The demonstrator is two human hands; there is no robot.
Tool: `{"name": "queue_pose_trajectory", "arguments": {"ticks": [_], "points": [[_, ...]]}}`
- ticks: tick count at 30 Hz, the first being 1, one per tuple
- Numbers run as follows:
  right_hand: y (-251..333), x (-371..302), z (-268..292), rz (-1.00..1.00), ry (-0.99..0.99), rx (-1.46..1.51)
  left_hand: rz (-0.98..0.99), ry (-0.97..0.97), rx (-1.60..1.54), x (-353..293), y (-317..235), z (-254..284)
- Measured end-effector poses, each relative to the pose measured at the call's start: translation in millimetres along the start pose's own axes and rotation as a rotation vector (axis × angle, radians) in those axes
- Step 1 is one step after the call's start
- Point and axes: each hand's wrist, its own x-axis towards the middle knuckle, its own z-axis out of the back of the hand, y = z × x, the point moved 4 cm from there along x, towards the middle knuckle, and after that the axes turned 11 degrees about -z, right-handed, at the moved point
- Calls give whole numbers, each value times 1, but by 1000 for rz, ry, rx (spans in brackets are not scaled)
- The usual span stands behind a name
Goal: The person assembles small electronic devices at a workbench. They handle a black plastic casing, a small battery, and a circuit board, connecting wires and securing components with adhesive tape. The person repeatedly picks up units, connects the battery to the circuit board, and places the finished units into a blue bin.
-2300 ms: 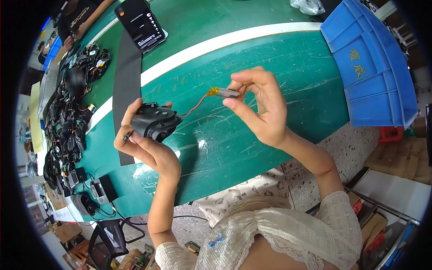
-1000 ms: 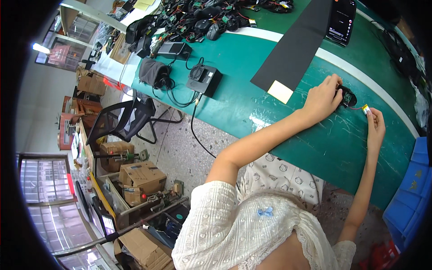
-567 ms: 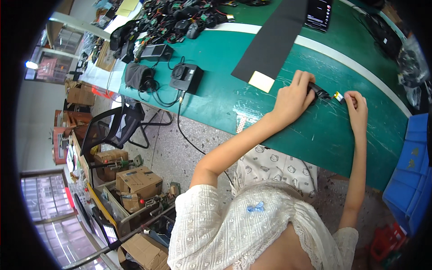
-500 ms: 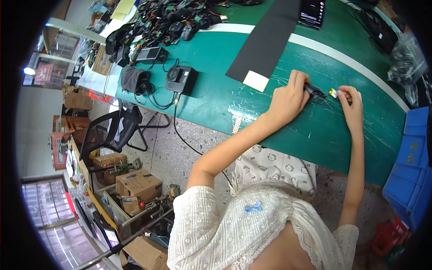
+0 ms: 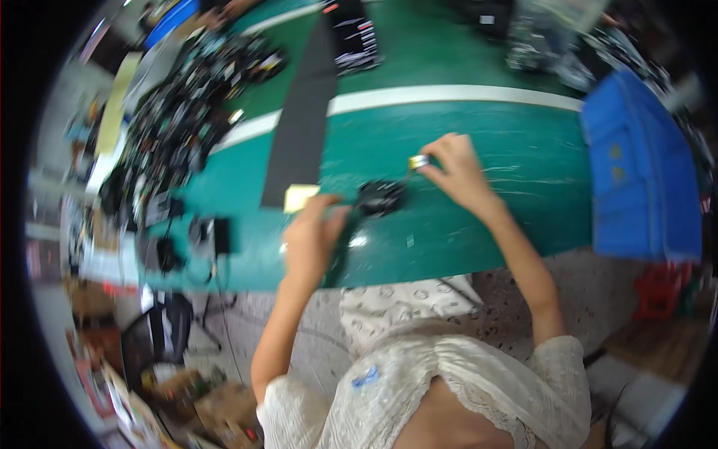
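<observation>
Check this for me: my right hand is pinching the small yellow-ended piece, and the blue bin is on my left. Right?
Not quite: the blue bin is on your right, as the head view shows. Your right hand does pinch the small yellow-ended piece.

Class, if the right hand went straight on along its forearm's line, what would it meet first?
Over the green table, the right hand would probably reach the white strip first, perhaps passing above it; depth is unclear.

The lace-edged cream top point(image 5: 486, 367) (blue bow point(image 5: 366, 377) included) has short sleeves point(image 5: 292, 409).
</observation>
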Motion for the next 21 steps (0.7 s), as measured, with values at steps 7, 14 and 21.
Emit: {"name": "queue_pose_trajectory", "arguments": {"ticks": [7, 14, 21], "points": [[-2, -2, -6, 15, -65, 7, 126, 18, 455, -5, 75, 12], [-3, -7, -5, 39, -101, 14, 106, 38, 415, 0, 78, 12], [-2, -6, -6, 60, -118, 7, 70, 53, 617, 4, 70, 2]]}}
